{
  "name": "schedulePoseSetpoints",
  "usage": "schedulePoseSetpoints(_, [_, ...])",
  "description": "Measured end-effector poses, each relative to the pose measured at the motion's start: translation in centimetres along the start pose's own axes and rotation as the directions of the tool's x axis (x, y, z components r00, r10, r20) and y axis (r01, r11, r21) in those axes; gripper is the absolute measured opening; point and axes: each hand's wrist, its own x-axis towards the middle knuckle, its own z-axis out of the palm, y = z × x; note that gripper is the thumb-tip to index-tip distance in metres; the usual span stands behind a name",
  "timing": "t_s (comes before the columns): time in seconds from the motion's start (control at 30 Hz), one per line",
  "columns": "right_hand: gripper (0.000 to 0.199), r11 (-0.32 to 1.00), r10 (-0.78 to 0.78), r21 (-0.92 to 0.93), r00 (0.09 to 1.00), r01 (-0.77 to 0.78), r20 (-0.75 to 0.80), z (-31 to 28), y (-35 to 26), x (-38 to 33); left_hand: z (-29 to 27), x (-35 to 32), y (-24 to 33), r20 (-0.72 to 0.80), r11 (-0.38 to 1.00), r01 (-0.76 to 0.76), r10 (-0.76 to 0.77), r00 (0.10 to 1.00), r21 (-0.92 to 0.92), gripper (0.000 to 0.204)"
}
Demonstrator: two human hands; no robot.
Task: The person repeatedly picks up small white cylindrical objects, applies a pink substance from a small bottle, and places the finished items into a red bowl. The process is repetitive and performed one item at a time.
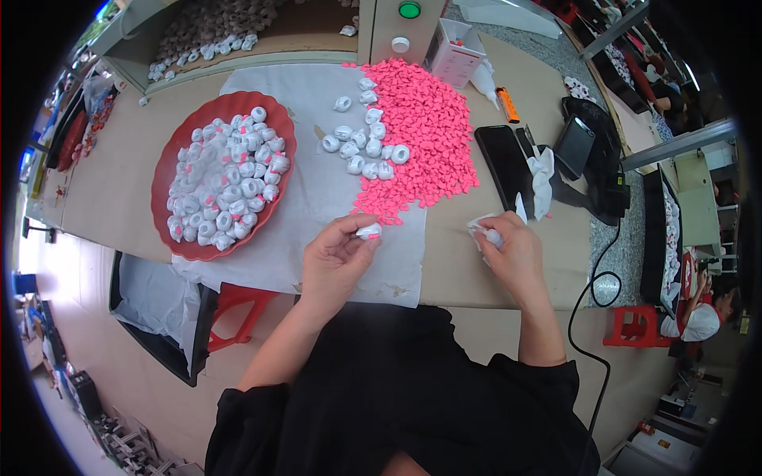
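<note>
My left hand (337, 258) pinches a small white ring-shaped part (369, 231) with a pink piece in it, just below a wide heap of small pink pieces (429, 131) on a white sheet (317, 198). My right hand (512, 250) grips a crumpled white tissue (482, 228) near the table's front edge. Several white ring parts (361, 147) lie loose beside the pink heap. A red scalloped bowl (178, 147) on the left is heaped with the same white parts.
A black phone (502, 163), an orange lighter (508, 105), a white box (456, 51) and a black device with a cable (587, 151) sit to the right. A machine with a green button (409, 9) stands at the back. A red stool (238, 305) is below the table.
</note>
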Motion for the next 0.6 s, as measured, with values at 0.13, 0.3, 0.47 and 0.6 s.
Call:
schedulePoseSetpoints(0.13, [0.014, 0.991, -0.113, 0.065, 0.993, 0.115, -0.028, -0.4, -0.8, 0.0, 0.0, -0.2, 0.0, -0.015, 0.997, -0.059, 0.06, 0.998, 0.055, 0.029])
schedulePoseSetpoints(0.3, [0.01, 0.747, -0.29, 0.659, 0.933, 0.081, 0.214, -0.7, -4.0, -0.9, 0.2, -0.4, -0.2, -0.021, 0.989, -0.12, 0.122, 0.992, 0.088, 0.029])
schedulePoseSetpoints(0.47, [0.01, 0.2, -0.076, 0.875, 0.884, -0.44, 0.462, 3.8, -7.5, -0.7, 0.4, -0.5, 0.0, -0.005, 0.982, -0.126, 0.128, 0.992, 0.142, 0.031])
schedulePoseSetpoints(0.6, [0.011, 0.049, 0.033, 0.891, 0.892, -0.452, 0.451, 5.7, -8.5, -0.6, 0.3, -0.6, -0.7, -0.01, 0.955, -0.205, 0.212, 0.977, 0.216, 0.034])
